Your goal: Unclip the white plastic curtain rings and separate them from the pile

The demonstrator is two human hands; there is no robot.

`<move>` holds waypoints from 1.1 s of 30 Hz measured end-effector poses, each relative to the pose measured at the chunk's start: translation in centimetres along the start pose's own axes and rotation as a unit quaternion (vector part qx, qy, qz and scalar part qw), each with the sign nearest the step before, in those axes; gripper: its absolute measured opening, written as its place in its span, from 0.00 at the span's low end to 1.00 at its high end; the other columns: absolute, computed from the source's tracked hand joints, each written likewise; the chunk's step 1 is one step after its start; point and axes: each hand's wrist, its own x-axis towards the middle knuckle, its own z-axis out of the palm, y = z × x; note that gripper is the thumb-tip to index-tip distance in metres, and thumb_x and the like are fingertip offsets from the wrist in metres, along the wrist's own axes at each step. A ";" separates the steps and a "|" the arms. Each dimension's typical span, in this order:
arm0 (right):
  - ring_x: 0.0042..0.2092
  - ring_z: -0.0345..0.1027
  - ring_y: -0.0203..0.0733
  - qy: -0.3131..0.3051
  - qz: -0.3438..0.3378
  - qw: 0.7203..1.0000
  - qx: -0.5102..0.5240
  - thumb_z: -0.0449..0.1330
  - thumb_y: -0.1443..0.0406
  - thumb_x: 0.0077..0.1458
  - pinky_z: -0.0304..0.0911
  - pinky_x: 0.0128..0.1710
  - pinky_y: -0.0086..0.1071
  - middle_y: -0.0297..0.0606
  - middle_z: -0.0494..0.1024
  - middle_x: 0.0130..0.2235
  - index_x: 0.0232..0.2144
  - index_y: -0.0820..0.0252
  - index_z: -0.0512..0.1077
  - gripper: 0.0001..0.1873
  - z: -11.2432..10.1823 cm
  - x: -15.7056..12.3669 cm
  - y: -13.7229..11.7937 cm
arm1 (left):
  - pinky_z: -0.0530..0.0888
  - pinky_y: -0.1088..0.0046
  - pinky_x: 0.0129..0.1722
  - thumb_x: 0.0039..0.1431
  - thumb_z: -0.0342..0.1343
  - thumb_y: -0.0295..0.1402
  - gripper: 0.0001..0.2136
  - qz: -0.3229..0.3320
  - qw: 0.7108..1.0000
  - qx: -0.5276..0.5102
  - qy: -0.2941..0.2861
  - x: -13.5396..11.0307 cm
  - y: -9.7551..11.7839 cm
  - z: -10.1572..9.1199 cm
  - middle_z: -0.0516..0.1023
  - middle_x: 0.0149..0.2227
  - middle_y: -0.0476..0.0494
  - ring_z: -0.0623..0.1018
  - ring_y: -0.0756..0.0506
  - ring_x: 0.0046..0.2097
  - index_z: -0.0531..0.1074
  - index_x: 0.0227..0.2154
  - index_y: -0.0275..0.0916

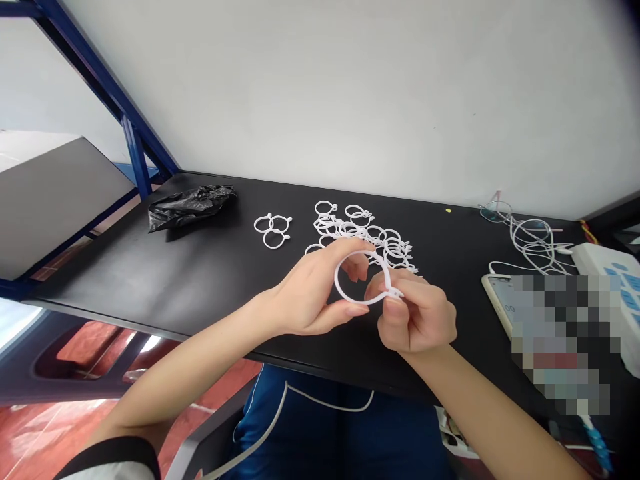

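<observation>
The left hand (314,285) holds a white ring (387,273) while the right hand (421,312) pinches its tip (395,293), maybe fixing it, which I think needs steady squeezing.

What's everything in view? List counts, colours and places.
Held ring: 1, white, between hands
Loose rings: 3, white, left of pile
Piled rings: uncountable, white, beyond hands
Bag: 1, black, far left tabletop
Glasses: 1 pair, teal-tinged, near wall
Wires: uncountable, white, right
Phone: 1, white-edged, partly blurred, right
Box: 1, white and blue, right edge
Speck: 1, yellow, table's back edge
Table: 1, black, under rings
Wall: 1, pale grey, behind
Frame: 1, blue, left
Panel: 1, grey, far left
Floor: 1, red, lower left
Trousers: 1, blue, bottom
Left hand: 1, bare, ring's left side
Right hand: 1, bare, ring's tab
</observation>
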 end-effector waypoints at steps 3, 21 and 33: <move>0.23 0.65 0.35 -0.002 0.007 1.000 0.014 0.54 0.69 0.64 0.63 0.20 0.29 0.34 0.70 0.24 0.36 0.62 0.69 0.04 -0.1 0.1 -0.1 | 0.75 0.72 0.31 0.69 0.46 0.48 0.22 -0.005 1.000 -0.001 -0.007 0.0 0.2 0.0 0.70 0.33 0.47 0.74 0.48 0.32 0.59 0.57 0.38; 0.23 0.61 0.34 -0.045 0.038 0.995 0.075 0.53 0.70 0.62 0.64 0.20 0.30 0.34 0.66 0.23 0.29 0.60 0.64 0.09 -0.4 0.3 -0.6 | 0.74 0.72 0.32 0.69 0.45 0.47 0.22 -0.010 0.999 -0.045 -0.019 -0.1 0.2 -0.1 0.69 0.33 0.47 0.73 0.49 0.33 0.60 0.56 0.35; 0.24 0.64 0.36 -0.031 0.033 0.996 0.074 0.54 0.70 0.62 0.68 0.22 0.31 0.35 0.68 0.24 0.30 0.60 0.65 0.07 -0.4 0.2 -0.7 | 0.74 0.72 0.30 0.69 0.46 0.47 0.22 -0.008 0.999 -0.046 -0.022 0.0 0.3 -0.1 0.69 0.32 0.48 0.72 0.49 0.31 0.60 0.56 0.36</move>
